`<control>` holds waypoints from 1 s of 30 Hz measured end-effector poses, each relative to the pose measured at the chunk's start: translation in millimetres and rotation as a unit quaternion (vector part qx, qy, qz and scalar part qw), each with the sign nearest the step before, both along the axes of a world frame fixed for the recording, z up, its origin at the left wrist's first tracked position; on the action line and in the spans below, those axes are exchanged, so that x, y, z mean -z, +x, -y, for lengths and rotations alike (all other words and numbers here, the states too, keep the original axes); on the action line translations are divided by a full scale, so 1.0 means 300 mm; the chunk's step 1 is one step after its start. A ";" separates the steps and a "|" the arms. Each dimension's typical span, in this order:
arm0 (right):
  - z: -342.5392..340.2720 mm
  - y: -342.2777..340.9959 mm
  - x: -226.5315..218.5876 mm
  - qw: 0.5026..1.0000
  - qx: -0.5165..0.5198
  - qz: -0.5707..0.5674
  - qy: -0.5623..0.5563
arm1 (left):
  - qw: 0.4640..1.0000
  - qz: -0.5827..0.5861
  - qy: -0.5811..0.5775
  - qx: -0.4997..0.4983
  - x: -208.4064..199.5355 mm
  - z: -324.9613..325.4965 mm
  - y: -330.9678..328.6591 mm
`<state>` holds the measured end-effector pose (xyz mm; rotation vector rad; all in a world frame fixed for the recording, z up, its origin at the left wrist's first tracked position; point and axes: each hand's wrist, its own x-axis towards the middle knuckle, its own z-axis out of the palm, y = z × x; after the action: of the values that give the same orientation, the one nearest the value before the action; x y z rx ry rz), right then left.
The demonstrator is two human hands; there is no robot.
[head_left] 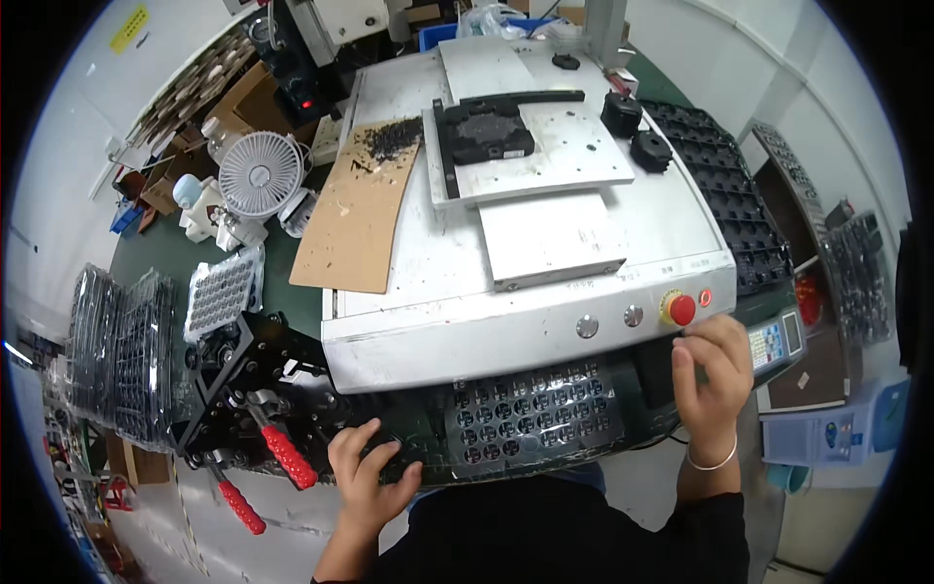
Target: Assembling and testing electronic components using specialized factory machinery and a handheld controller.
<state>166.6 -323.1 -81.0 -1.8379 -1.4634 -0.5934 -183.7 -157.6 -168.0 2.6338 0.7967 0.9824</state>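
My left hand (366,479) is at the table's front edge, its fingers loosely spread and holding nothing. It is nearest to a clear tray (533,417) of small dark round parts and a black clamp fixture (282,384) with red-handled levers (287,456). My right hand (715,375) hovers just below a red emergency stop button (681,310) at the machine's front right corner. Its fingers are bent, apart from the thumb, with nothing visible between them. On the machine's raised metal plate (574,161), a black block-shaped part (486,131) sits against a black corner guide (445,161).
Cardboard (350,229) with black scraps lies on the machine top (448,243). A white fan (261,173) and stacked clear trays (146,360) stand left. Black trays (720,185) line the right side, near a small device with a keypad (775,343). Two black round parts (651,151) sit beside the plate.
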 end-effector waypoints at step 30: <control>-0.868 0.061 -0.238 0.948 0.057 0.028 -0.313 | 0.949 -0.207 -0.039 -0.233 -0.390 -0.635 0.612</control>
<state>184.9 -62.6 -9.7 -2.4152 -1.7239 -0.2385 -0.2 32.8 -50.9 2.6695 1.5711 0.4598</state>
